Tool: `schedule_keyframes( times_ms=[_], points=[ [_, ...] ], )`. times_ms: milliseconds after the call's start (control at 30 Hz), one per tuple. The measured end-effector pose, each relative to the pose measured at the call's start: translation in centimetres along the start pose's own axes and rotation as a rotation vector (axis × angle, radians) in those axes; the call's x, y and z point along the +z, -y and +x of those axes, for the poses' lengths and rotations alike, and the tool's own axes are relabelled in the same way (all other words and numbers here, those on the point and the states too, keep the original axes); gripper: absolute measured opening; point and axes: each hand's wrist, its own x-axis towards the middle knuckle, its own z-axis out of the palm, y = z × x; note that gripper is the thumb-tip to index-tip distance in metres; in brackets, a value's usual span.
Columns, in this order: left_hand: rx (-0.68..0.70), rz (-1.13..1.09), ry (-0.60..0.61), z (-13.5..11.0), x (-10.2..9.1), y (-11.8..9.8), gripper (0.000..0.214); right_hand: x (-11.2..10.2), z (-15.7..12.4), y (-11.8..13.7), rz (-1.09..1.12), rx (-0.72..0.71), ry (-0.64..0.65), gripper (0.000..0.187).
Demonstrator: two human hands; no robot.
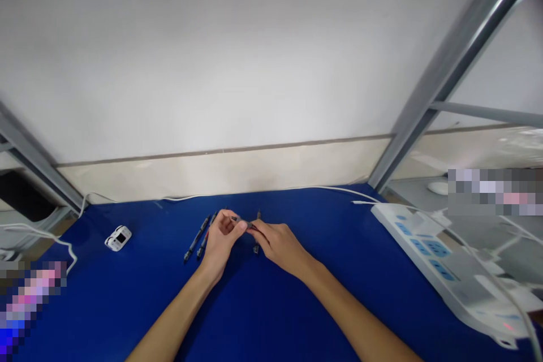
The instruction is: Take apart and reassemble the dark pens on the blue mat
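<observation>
Over the blue tabletop [254, 305], a dark slim pen [242, 222] is held between my two hands. My left hand [221, 237] closes on one end of it with thumb and fingers. On its other end, my right hand [278, 242] is closed, and its fingers cover much of that part. Two pens lie to the left of my left hand: a dark pen [196, 239] and a dark pen with some red [202, 244], partly covered by the hand. Another pen [256, 249] lies under my right fingers, its middle hidden.
A small white device with a dark screen [117, 238] sits on the left. Along the right edge lies a large white power strip [424, 254] with blue sockets and cables. A white cable [331, 188] runs along the wall [237, 169]. Grey metal posts [418, 124] stand at both sides.
</observation>
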Motion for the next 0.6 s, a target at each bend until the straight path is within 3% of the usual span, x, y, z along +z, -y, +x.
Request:
schedule_keyframes(
  times_ms=[133, 300, 467, 600],
  points=[
    [-0.041, -0.066, 0.116, 0.0, 0.3, 0.0, 0.049, -0.6, -0.1, -0.3, -0.054, 0.036, -0.026, 0.027],
    [-0.032, 0.081, -0.007, 0.1, -0.2, 0.2, 0.032, -1.4, -0.1, 0.3, -0.109, 0.039, 0.021, 0.03],
    [-0.042, 0.012, 0.081, -0.1, 0.1, -0.4, 0.046, -2.1, 0.0, 0.4, -0.078, 0.02, 0.041, 0.036],
    [-0.03, 0.062, 0.024, 0.3, -0.1, 0.4, 0.034, -2.0, 0.1, 0.3, -0.063, 0.011, 0.045, 0.031]
  ],
)
